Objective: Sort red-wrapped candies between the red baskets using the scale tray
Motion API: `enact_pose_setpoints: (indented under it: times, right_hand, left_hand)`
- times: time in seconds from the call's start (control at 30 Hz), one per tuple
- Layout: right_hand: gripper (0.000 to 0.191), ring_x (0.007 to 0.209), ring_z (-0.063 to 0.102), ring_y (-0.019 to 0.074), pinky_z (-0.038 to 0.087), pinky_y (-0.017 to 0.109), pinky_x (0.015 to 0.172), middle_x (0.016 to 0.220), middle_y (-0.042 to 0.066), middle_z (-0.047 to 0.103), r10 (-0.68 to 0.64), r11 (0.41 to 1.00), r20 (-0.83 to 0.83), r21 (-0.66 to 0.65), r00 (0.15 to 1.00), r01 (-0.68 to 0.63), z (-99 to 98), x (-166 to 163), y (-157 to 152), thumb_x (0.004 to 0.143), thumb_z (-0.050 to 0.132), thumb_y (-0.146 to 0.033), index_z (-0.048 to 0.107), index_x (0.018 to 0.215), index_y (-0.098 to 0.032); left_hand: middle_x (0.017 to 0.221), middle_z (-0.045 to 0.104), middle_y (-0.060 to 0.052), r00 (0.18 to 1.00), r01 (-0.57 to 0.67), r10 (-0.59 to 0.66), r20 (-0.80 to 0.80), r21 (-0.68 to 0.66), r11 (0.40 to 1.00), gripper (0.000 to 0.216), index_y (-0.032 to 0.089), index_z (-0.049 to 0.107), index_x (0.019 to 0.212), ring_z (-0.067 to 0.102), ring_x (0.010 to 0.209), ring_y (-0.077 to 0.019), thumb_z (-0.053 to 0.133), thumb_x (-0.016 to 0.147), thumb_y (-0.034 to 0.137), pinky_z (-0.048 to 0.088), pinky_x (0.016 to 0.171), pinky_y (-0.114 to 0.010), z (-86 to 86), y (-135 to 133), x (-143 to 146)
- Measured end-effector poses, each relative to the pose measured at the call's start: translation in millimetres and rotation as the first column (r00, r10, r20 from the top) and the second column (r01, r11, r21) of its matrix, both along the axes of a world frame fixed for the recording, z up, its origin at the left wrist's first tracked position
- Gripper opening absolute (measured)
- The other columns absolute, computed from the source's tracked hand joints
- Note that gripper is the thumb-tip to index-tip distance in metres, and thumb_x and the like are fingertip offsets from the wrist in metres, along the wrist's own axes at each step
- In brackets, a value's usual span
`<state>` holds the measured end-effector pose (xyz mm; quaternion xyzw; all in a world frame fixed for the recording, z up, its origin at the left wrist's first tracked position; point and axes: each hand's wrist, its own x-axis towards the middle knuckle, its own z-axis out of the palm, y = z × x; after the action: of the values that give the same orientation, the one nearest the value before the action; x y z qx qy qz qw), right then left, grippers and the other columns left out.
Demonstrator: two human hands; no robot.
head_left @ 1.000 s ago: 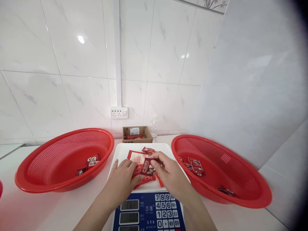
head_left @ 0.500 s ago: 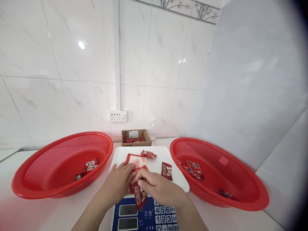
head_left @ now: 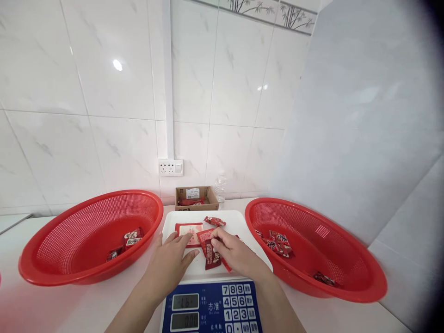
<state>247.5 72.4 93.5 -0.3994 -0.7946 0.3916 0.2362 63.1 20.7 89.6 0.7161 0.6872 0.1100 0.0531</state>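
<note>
One dark red packet juts toward the wearer from the right-hand grip.

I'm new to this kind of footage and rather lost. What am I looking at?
There's no robot: these are a person's bare hands, seen by a camera worn on their head, looking forward and down. The right hand pinches a dark red packet over a white-topped scale. The left hand is open, its fingers at a red-bordered card. A left basket and a right basket, both red, hold small packets; behind the scale are a cardboard box and a clear bottle.
</note>
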Motion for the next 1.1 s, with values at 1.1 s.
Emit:
enact_pose_setpoints:
  times: [1.1]
  right_hand:
    - [0.023, 0.066, 0.054, 0.0176, 0.034, 0.029, 0.059, 0.072, 0.000, 0.059, -0.250, 0.965, 0.238, 0.145, 0.939, 0.220, 16.2, 29.5, -11.6, 0.095, 0.034, -0.032, 0.047, 0.079, -0.023]
  left_hand:
    - [0.138, 0.057, -0.008, 0.929, 0.329, -0.331, 0.168, 0.039, 0.944, 0.046, 0.027, 0.050, 0.137, 0.045, 0.132, -0.0276, 0.046, 0.094, 0.043, 0.027, 0.114, -0.050, 0.0, -13.5, 22.8]
